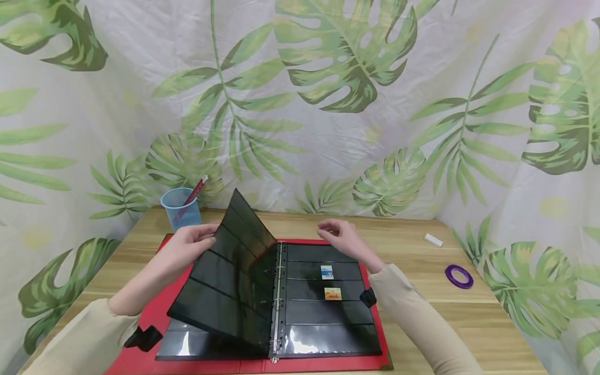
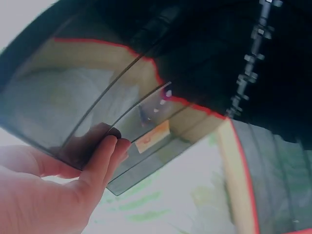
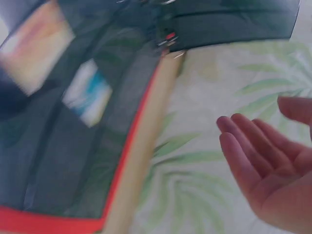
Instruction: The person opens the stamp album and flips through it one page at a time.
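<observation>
A red ring-bound stamp album [image 1: 384, 349] lies spread on the table, its metal rings [image 1: 278, 291] along the middle. My left hand [image 1: 194, 242] pinches the outer edge of a black pocket page [image 1: 225, 271], which stands raised and tilted over the left side. On the right-hand page sit a blue-and-white stamp [image 1: 326, 272] and an orange stamp [image 1: 333, 294] in separate strips. Above that page's top edge hovers my right hand [image 1: 344, 237], fingers loosely bent around nothing. In the left wrist view, an orange stamp [image 2: 153, 137] shows on the raised page near the fingertips.
A blue mesh cup [image 1: 180, 211] with a dark red pencil [image 1: 194, 191] stands at the back left. To the right lie a white eraser [image 1: 433, 240] and a purple tape ring [image 1: 459, 276]. A leaf-patterned curtain [image 1: 328, 130] hangs behind the table.
</observation>
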Available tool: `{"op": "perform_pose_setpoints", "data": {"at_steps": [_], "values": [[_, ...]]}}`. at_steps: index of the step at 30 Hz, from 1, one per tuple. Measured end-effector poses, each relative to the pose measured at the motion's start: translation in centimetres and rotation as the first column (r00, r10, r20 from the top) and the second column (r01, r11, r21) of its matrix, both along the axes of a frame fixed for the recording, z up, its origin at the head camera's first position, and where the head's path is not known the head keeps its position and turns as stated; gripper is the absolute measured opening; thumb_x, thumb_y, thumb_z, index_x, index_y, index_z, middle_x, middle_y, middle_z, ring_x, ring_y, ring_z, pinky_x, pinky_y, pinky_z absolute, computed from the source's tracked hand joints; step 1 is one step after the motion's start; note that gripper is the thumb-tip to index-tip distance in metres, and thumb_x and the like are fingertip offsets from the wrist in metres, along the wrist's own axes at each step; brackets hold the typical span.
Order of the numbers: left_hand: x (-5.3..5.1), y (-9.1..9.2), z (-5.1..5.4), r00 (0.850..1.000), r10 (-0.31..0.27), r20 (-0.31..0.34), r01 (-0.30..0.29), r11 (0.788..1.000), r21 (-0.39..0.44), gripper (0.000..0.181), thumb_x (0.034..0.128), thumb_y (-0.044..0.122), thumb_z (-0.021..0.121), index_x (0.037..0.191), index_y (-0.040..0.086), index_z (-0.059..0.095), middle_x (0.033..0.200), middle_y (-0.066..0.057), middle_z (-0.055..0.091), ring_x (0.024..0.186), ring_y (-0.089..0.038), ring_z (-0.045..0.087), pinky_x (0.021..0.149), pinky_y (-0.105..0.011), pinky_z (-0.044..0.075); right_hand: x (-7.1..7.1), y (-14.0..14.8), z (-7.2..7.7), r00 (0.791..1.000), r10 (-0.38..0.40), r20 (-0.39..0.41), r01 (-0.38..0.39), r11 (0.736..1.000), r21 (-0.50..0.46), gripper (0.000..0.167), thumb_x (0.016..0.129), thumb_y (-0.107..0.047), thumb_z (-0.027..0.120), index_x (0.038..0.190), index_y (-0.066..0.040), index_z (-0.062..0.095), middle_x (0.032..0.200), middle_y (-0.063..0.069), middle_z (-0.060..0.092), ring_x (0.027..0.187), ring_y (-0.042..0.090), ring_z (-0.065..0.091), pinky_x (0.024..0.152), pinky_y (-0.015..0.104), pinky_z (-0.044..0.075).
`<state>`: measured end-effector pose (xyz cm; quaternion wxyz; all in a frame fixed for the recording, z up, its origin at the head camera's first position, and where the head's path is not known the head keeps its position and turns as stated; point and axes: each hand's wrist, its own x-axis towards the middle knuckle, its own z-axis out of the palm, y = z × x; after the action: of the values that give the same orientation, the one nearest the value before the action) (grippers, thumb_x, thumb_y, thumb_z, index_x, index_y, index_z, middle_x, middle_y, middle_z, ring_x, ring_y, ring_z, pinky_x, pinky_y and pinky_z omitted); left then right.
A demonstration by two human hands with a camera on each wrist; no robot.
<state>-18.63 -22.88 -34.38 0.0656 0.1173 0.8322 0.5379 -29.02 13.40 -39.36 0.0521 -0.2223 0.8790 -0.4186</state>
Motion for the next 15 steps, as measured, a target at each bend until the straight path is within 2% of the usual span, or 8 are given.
{"op": "perform_pose_setpoints", "data": {"at_steps": [2,4,8,11,15], "values": [[0.3,-1.1,-0.8,0.999,-0.005,0.047,0.003,0.998,0.063,0.051,0.1038,0.007,0.042,0.146,-0.019,0.029,0.147,-0.038,0.039,0.107,-0.005,0.066,0.078,-0.014,0.055,0.0,1.1,-1.1,0.999,0.036,-0.016,-0.036,0.999,0.031,0.039,0.099,-0.019,0.060,0.132,0.001,0.060,0.131,0.020,0.065,0.117,0.034,0.065,0.099,0.046,0.053],[0.5,-2.1,-1.6,0.995,-0.016,0.098,0.004,0.992,0.123,0.052,0.1045,0.006,0.040,0.147,-0.020,0.025,0.144,-0.036,0.045,0.093,0.007,0.066,0.077,-0.020,0.058,-0.1,2.2,-2.2,0.997,0.072,-0.022,-0.070,0.996,0.056,0.043,0.099,-0.018,0.060,0.136,0.004,0.056,0.136,0.023,0.061,0.124,0.037,0.061,0.103,0.049,0.050],[0.8,-3.7,-3.2,0.991,-0.002,0.134,-0.015,0.992,0.128,0.052,0.1045,0.005,0.041,0.146,-0.022,0.023,0.140,-0.029,0.054,0.093,0.005,0.067,0.079,-0.021,0.059,-0.7,4.3,-4.6,0.992,0.119,-0.048,-0.111,0.985,0.133,0.051,0.098,-0.019,0.062,0.140,0.007,0.050,0.142,0.026,0.054,0.131,0.041,0.054,0.108,0.055,0.043],[0.9,-4.6,-4.3,0.987,0.027,0.160,-0.046,0.992,0.117,0.052,0.1044,0.004,0.041,0.146,-0.021,0.023,0.142,-0.034,0.049,0.095,0.007,0.066,0.081,-0.020,0.058,-1.0,5.7,-6.0,0.989,0.133,-0.070,-0.116,0.970,0.213,0.055,0.097,-0.022,0.064,0.142,0.006,0.048,0.145,0.025,0.052,0.135,0.041,0.050,0.111,0.056,0.040],[1.2,-5.7,-5.7,0.978,0.073,0.194,-0.089,0.993,0.076,0.053,0.1040,0.005,0.041,0.146,-0.023,0.023,0.143,-0.040,0.043,0.095,0.009,0.064,0.081,-0.019,0.058,-1.2,6.9,-7.1,0.990,0.131,-0.056,-0.111,0.955,0.275,0.062,0.095,-0.028,0.066,0.145,0.003,0.045,0.149,0.022,0.048,0.140,0.039,0.045,0.114,0.056,0.037]]}}
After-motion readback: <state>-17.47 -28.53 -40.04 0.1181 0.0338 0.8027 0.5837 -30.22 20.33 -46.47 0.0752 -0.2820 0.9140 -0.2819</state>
